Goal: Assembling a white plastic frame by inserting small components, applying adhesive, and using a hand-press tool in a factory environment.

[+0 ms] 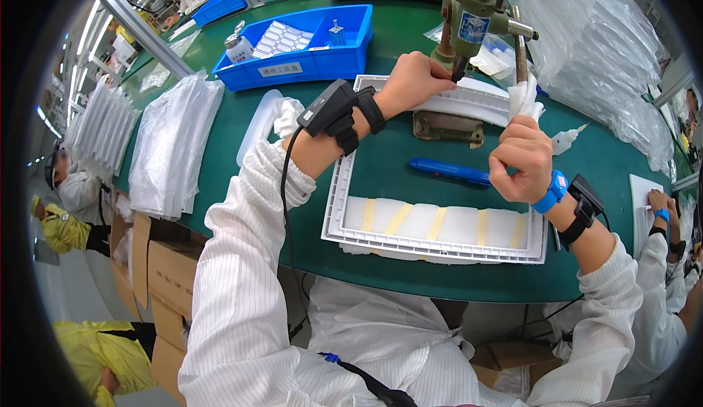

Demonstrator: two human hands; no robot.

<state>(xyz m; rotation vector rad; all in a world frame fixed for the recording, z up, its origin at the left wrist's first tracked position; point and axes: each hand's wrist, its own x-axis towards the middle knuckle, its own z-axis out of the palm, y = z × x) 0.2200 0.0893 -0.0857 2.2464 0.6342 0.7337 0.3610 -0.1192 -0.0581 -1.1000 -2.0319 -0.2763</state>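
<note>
A green bench press (472, 22) stands at the far side of the table. My right hand (524, 159) is closed round the lower end of its lever (521, 63), where white cloth (523, 99) is wrapped. Beside the press's dark tip, the fingers of my left hand (416, 83) are pinched together; what they hold, if anything, is hidden. A white rectangular plastic frame (335, 200) lies under both arms, its far side beneath the press tip. Within its near side shows white foam (461, 224) with yellow tape strips. A blue pen-shaped tool (448, 171) lies inside the frame, close to my right hand.
A blue divided bin (293, 70) holds a dispenser bottle and white labels. Stacked bagged parts (172, 143) stand at the left. Plastic-wrapped sheets (586, 55) rise at the back right, near a small needle-tipped bottle (567, 139). Another person's hand (659, 202) is at the right edge.
</note>
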